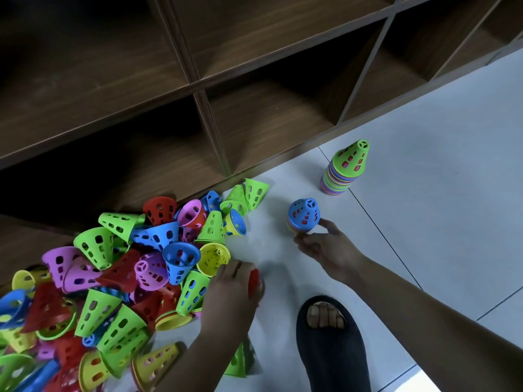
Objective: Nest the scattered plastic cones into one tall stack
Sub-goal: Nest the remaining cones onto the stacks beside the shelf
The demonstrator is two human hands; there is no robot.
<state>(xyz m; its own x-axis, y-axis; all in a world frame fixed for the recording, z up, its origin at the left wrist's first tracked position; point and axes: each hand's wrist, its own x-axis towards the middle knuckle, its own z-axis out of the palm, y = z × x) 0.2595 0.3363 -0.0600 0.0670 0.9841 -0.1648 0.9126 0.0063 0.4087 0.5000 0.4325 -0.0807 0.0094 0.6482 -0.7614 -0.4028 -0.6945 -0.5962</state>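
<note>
A heap of perforated plastic cones (119, 267) in green, blue, red, pink and yellow lies on the floor at the left. My left hand (229, 292) is at the heap's right edge, closed around a red cone (253, 280). My right hand (328, 247) holds the base of a short stack topped by a blue cone (304, 215), which stands on the floor. Farther right stands a taller stack of many nested cones with a green cone on top (346, 168).
A dark wooden shelf unit (198, 89) with open compartments runs along the back, its base edge right behind the heap. Pale floor tiles (438, 193) stretch to the right. A foot in a black slipper (331, 343) rests near the bottom centre.
</note>
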